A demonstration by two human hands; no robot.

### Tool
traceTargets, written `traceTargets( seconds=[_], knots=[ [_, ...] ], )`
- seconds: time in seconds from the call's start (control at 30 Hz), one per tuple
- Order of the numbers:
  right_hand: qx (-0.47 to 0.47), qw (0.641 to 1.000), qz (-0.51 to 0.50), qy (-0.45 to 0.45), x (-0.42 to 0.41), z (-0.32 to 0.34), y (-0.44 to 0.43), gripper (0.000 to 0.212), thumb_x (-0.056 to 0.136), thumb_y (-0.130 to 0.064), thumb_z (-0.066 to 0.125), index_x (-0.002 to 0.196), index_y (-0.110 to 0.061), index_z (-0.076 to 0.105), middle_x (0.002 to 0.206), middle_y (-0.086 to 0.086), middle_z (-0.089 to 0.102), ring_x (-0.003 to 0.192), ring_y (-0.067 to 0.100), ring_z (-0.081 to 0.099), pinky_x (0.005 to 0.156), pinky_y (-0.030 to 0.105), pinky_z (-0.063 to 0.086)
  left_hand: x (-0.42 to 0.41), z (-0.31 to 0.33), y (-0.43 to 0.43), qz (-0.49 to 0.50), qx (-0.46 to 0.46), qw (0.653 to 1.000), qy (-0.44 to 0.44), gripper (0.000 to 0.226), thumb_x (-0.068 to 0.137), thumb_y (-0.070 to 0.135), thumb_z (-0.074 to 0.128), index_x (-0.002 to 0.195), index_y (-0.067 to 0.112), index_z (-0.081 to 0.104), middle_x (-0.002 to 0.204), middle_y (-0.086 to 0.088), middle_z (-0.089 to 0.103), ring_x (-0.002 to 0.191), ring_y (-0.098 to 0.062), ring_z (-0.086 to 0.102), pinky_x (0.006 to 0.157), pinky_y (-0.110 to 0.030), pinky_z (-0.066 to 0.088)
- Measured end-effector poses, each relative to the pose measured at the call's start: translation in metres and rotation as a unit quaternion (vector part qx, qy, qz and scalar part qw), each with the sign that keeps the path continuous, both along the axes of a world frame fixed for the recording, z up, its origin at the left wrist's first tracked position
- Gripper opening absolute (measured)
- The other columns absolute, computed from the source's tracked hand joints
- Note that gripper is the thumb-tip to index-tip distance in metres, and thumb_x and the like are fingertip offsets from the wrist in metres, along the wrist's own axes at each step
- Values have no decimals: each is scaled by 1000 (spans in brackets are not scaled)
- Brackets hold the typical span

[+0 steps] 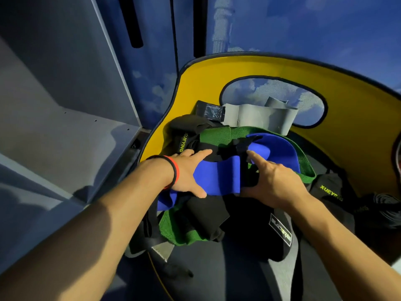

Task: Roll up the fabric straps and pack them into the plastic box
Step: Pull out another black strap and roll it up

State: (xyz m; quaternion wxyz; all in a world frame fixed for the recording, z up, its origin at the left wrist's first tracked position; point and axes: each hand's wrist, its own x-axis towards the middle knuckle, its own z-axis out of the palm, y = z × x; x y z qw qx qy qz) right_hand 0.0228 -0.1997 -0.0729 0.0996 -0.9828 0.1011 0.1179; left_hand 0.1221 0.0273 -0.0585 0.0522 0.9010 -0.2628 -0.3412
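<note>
head view: left hand (pixel 186 172) and right hand (pixel 275 181) each pinch the blue strap (pixel 217 177) between thumb and fingers, with a smooth, flat span between them. the strap lies on top of a loose heap: green strap (pixel 214 135), coarse woven; black straps (pixel 206 211), matte, some lettered; grey strap (pixel 258 118), smooth, folded. the heap rests against a yellow panel (pixel 217 68) with an oval cutout. a grey shelf (pixel 65 127) stands at left.
</note>
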Motion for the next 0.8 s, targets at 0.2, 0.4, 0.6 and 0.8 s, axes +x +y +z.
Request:
traceTargets(
  seconds=[0.2,0.4,0.6,0.8],
  knots=[
    [-12,1000,-14,-25,-4,-9,7,114,68,-78,71,158,-40,14,125,1,62,106,27,66,71,35,49,26,22,6,139,-116,961,-209,18,90,42,69,104,31,67,120,1,57,101,-22,55,85,-35,47],
    [-3,999,-12,-32,-5,-9,5,111,69,-77,71,158,-38,15,126,1,61,107,29,65,74,37,51,38,6,11,92,-57,965,-237,71,82,-5,55,143,30,52,162,10,23,142,-27,26,115,-52,33],
    [39,996,-21,-72,-8,-12,7,111,72,-67,76,160,-36,15,130,0,58,111,27,63,79,38,53,39,24,2,145,-322,901,-252,66,89,-13,57,143,24,54,149,5,41,131,-8,38,109,-10,24],
    [106,986,-25,-126,-10,-12,6,106,75,-54,81,160,-34,19,142,1,51,119,29,60,88,42,53,31,44,-3,179,-524,828,-90,56,89,-17,57,116,31,68,132,-1,60,120,-14,62,108,-35,48]
  ],
)
